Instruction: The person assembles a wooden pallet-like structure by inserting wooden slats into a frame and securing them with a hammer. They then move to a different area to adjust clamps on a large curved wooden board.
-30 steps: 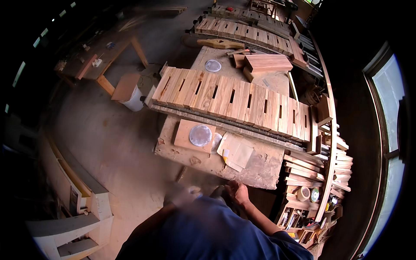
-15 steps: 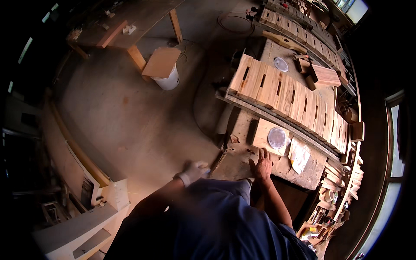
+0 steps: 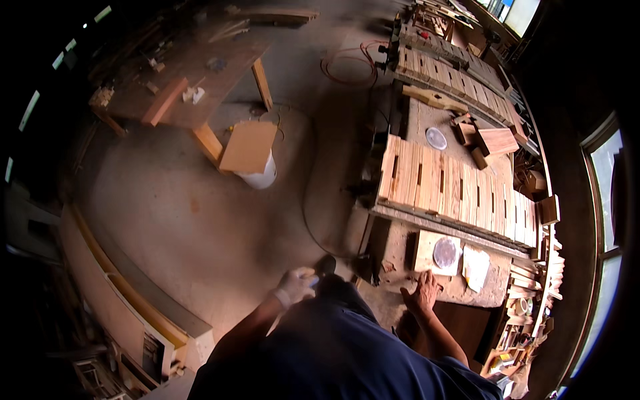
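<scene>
So, the near edge of the workbench point(image 3: 460, 288) runs right in front of the person, sloping a bit down to the right, and past its left end there's a wide stretch of floor point(image 3: 220, 227). A dark hose point(image 3: 307, 200) snakes over that floor, and farther off a white bucket point(image 3: 261, 179) with a brown panel point(image 3: 249, 147) on it sits near the leg of a wooden table point(image 3: 160, 100). The right side is tighter, with wood strips point(image 3: 525, 279) crowding the bench end.

The pale board point(image 3: 425, 250) lies flat near the bench's front edge, a round grey disc point(image 3: 447, 253) on top. It's close to square, but the longer way looks left to right, roughly in line with the row of slotted slats point(image 3: 460, 190) behind it. A white sheet point(image 3: 476, 268) lies just to its right.

Right hand point(image 3: 423, 293) is at the board's near side, thumb spread from the fingers; can't tell if the fingertips touch it. Left hand point(image 3: 295, 287), in a whitish glove, is well left of the board, fingers curled, something tan and blue showing there. Honestly can't tell whether it's pinching that.
</scene>
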Available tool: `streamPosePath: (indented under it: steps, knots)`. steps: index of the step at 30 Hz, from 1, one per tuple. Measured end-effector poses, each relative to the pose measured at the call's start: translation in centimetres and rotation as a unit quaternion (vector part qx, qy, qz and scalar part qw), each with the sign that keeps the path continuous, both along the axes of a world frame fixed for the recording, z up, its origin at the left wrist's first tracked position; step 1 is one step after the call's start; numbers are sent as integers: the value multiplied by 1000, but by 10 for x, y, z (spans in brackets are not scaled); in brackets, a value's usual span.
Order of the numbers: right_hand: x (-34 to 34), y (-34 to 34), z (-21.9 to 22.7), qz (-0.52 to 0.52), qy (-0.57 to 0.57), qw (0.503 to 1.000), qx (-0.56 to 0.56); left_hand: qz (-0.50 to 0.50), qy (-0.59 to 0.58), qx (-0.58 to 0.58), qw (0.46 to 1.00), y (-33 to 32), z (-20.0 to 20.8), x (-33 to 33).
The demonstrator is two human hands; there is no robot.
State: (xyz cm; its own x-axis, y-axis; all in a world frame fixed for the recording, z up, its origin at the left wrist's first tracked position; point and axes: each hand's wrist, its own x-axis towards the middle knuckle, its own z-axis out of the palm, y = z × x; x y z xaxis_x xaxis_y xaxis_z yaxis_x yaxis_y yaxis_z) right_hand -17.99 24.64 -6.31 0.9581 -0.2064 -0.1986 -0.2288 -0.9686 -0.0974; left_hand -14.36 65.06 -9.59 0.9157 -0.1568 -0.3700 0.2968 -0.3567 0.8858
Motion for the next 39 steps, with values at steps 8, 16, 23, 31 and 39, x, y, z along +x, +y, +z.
streamPosePath:
  steps: [8, 16, 23, 31, 39]
  knots:
    - [3, 10, -9, -51, -39, 997, 34, -69, 67, 7, 995, -10, 19, 110]
    - [19, 24, 8, -135, -68, 988, 44, -45, -17, 25, 999, -51, 8, 217]
    - [49, 55, 21, -256, -89, 962, 45, -147, -42, 120, 981, -88, 20, 290]
    - [77, 113, 6, -366, -7, 930, 26, -401, -144, 186, 885, -83, 15, 333]
    - [86, 121, 8, -365, 47, 930, 2, -470, -284, 236, 802, -68, 1, 338]
